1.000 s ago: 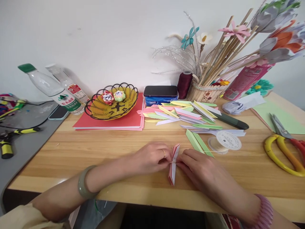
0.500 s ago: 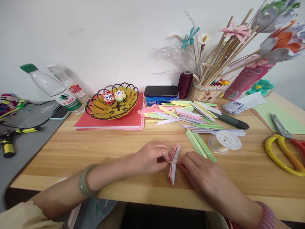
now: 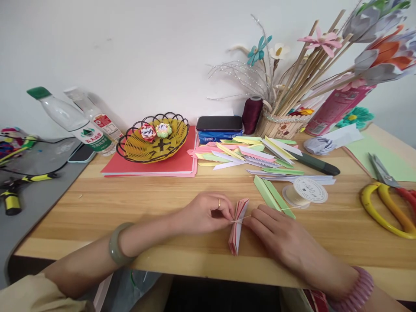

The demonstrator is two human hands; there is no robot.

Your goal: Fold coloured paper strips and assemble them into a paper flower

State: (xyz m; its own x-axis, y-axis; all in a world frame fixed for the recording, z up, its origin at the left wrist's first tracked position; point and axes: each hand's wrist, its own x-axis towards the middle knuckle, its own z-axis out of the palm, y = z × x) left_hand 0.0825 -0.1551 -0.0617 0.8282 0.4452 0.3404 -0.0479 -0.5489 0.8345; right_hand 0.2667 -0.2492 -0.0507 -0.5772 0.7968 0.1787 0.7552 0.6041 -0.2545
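A bundle of folded red and white paper strips [image 3: 238,232] stands between my hands, cinched at its middle by a thin pale thread [image 3: 247,216]. My left hand [image 3: 211,211] is closed in a pinch at the bundle's left side, on the thread at its waist. On the other side my right hand [image 3: 276,234] pinches the thread, drawn out from the bundle. From there the thread runs back to a white spool [image 3: 308,190] behind my right hand. Two green folded strips [image 3: 273,195] lie beside the spool.
Behind lies a heap of colourful folded strips [image 3: 243,154] and a dark-handled cutter [image 3: 316,164]. Yellow-handled scissors [image 3: 383,208] rest at right. A yellow basket [image 3: 149,149] with two paper balls sits on red paper [image 3: 113,164]. Bottles [image 3: 74,115] and pliers [image 3: 13,190] are at left.
The paper bundle has turned slightly and its ends fan out more. My right hand has drawn a little away from it, with more thread showing between. The spool has shifted slightly.
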